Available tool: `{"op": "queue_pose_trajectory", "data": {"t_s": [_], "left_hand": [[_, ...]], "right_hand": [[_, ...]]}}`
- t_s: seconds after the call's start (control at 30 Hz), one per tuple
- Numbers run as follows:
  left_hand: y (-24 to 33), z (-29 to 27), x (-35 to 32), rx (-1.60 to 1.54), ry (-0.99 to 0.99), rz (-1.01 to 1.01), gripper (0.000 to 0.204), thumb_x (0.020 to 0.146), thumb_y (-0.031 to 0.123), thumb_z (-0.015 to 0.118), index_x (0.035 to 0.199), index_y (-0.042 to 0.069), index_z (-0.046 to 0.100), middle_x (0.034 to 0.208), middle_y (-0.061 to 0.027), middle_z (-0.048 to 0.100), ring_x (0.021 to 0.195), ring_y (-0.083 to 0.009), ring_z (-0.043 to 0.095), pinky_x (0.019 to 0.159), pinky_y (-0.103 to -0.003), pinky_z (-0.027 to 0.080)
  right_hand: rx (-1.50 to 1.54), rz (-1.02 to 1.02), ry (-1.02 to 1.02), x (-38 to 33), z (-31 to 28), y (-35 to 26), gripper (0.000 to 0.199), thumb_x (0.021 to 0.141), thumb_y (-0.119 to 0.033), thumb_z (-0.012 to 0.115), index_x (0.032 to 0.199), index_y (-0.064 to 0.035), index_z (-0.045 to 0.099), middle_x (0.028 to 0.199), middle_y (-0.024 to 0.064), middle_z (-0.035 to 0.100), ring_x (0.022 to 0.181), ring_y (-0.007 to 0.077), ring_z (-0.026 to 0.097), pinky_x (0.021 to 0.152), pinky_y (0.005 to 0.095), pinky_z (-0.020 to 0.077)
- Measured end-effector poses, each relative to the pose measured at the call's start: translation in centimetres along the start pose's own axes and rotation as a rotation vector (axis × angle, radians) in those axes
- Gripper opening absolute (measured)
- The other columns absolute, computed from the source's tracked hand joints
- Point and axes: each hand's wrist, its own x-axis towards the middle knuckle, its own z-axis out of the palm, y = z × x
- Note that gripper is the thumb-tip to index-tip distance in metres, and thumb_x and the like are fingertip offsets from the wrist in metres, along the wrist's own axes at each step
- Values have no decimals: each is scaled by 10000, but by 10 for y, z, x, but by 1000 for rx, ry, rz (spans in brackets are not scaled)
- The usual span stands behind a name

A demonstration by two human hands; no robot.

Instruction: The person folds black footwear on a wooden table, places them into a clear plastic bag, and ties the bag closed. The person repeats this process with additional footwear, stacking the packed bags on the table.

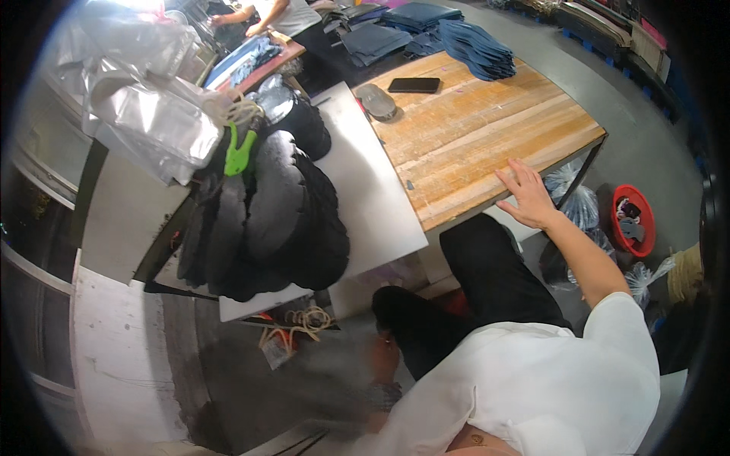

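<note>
Table (487, 114): wooden, upper centre.
Right hand (526, 199): fingers spread at table edge; flat palm should steady best.
Left hand (385, 360): lower centre, blurred; cannot tell grip.

The right hand (528, 197) spreads at the edge of a wooden tabletop (487, 114), beside a white board (380, 213) bearing black pieces (277, 205).

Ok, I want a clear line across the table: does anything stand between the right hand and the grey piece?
Nothing visible does: only wooden tabletop lies between the right hand and the grey piece. The phone lies off that line.
</note>
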Motion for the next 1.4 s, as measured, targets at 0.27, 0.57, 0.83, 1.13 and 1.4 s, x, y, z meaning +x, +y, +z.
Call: {"op": "queue_pose_trajectory", "data": {"t_s": [0.27, 0.57, 0.83, 1.13, 1.4], "left_hand": [[38, -18, -7, -72, 8, -178, 281, 894, 93, 555, 1164, 18, 581, 985, -188, 654, 789, -350, 639, 684, -402, 511], [156, -177, 82, -72, 624, -202, 340, 888, 115, 589, 1199, -16, 542, 1065, -167, 646, 976, -269, 624, 864, -368, 483], [208, -264, 194, 611, 489, 350, 546, 742, 235, 737, 1215, 42, 544, 1193, -187, 507, 1121, -374, 487, 988, -518, 383], [213, -296, 230, 694, 306, 290, 621, 693, 256, 788, 1218, 52, 525, 1122, -132, 511, 1017, -314, 507, 870, -416, 434], [223, -311, 233, 709, 168, 251, 576, 731, 231, 753, 1225, 43, 525, 1093, -139, 561, 996, -312, 552, 828, -389, 497]], "right_hand": [[63, -65, 12, 5, -10, -6, 869, 707, -494, 723, 1402, -87, 396, 1441, 283, 272, 1349, 449, 235, 1112, 532, 182], [23, -109, 15, 10, -5, -6, 778, 764, -432, 689, 1372, -36, 410, 1428, 295, 277, 1320, 482, 247, 1080, 568, 187], [475, -149, 220, 44, -8, -23, 508, 787, -190, 689, 1221, 20, 528, 1300, 231, 470, 1228, 420, 418, 1030, 484, 327], [790, -216, 184, 73, -4, -45, 452, 758, -85, 708, 1169, 31, 559, 1218, 214, 549, 1154, 389, 503, 987, 439, 388], [906, -369, 108, 103, -14, -58, 403, 739, -73, 710, 1118, 5, 600, 1105, 206, 604, 1050, 378, 566, 913, 427, 444]]}}
